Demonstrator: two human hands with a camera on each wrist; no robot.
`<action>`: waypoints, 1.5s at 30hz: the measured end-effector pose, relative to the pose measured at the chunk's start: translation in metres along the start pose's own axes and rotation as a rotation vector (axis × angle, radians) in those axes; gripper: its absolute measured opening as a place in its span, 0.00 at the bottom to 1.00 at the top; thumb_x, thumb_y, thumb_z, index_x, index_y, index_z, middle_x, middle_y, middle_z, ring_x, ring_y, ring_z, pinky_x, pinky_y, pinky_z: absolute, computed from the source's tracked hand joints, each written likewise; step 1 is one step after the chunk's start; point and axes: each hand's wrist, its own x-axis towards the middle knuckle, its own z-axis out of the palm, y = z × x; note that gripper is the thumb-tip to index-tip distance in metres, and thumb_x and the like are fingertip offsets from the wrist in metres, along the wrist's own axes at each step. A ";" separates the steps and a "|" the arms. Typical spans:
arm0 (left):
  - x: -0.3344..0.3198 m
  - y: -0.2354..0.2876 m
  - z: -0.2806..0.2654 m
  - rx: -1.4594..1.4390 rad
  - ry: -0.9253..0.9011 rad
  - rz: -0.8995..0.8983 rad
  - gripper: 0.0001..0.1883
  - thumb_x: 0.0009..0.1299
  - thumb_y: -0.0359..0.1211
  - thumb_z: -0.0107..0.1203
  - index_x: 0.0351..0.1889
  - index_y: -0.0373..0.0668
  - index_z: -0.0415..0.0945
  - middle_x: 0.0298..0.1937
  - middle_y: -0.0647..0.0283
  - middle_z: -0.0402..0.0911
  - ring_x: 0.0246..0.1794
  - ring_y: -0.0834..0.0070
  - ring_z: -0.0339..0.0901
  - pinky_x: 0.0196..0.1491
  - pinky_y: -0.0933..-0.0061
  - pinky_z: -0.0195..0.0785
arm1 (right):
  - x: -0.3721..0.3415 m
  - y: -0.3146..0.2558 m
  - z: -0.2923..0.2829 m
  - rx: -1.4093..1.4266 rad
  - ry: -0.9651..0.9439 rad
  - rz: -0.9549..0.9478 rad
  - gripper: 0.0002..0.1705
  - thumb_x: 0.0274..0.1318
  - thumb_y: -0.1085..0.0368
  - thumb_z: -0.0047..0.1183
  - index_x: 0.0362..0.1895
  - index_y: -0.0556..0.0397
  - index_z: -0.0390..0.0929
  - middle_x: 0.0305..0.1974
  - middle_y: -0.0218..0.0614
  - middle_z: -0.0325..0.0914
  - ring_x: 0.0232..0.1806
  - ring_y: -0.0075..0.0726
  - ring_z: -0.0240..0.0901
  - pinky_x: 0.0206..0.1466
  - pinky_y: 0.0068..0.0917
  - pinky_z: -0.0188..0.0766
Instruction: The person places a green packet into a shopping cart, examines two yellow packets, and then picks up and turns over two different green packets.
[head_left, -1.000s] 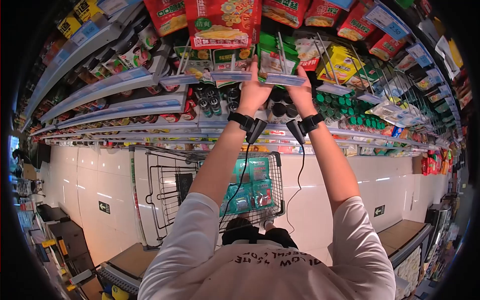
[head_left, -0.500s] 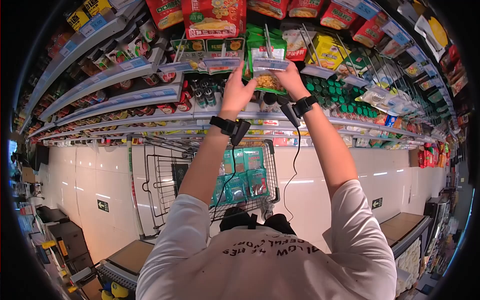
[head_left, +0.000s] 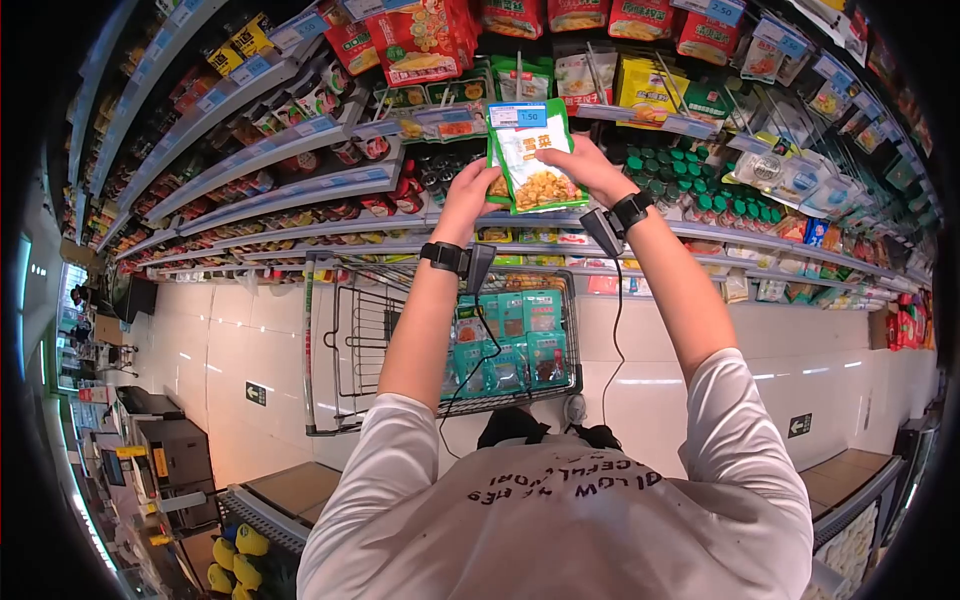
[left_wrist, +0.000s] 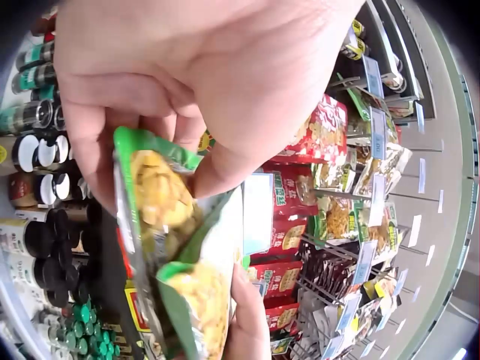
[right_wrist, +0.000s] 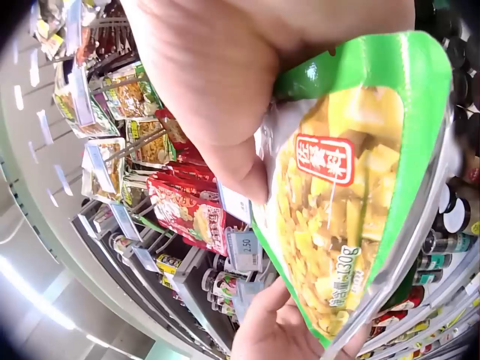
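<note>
Green-edged white packets of chopped pickled vegetables are held in front of the shelf, at least two together. My left hand grips their lower left edge. On the other side my right hand holds them, its thumb lying across the front one. In the left wrist view, a rear packet lies between the left thumb and curled fingers, with the front packet angled away from it. The right wrist view shows the front packet's printed face close up. A 1.50 price tag overlaps the packet's top in the head view.
Red packets and yellow packets hang on hooks at the back. Green-capped jars stand on a lower shelf at the right. Below my arms is a wire shopping cart with several teal packets in it.
The packets have come forward from the hook toward me, their front now showing fully. My left hand, apart from them half a second ago, now grips them. The head view has shifted.
</note>
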 end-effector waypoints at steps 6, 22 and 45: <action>-0.017 -0.007 0.006 -0.162 -0.195 0.026 0.19 0.70 0.32 0.53 0.57 0.38 0.67 0.51 0.63 0.78 0.51 0.78 0.75 0.49 0.77 0.68 | -0.036 0.001 -0.001 0.096 -0.032 0.031 0.24 0.59 0.63 0.56 0.57 0.59 0.70 0.53 0.35 0.75 0.53 0.26 0.71 0.57 0.26 0.66; -0.175 -0.045 0.059 -0.092 -0.182 -0.094 0.14 0.70 0.28 0.54 0.53 0.37 0.73 0.50 0.66 0.79 0.48 0.81 0.74 0.53 0.76 0.65 | -0.243 0.032 0.020 0.351 0.338 0.142 0.22 0.60 0.69 0.53 0.59 0.57 0.67 0.53 0.36 0.75 0.53 0.27 0.71 0.55 0.25 0.68; -0.290 -0.021 0.156 -0.060 -0.200 -0.026 0.22 0.67 0.26 0.55 0.59 0.34 0.64 0.55 0.57 0.76 0.52 0.74 0.75 0.55 0.72 0.68 | -0.403 -0.004 -0.001 0.524 0.380 -0.002 0.23 0.61 0.69 0.47 0.61 0.58 0.64 0.57 0.35 0.71 0.56 0.26 0.69 0.60 0.26 0.63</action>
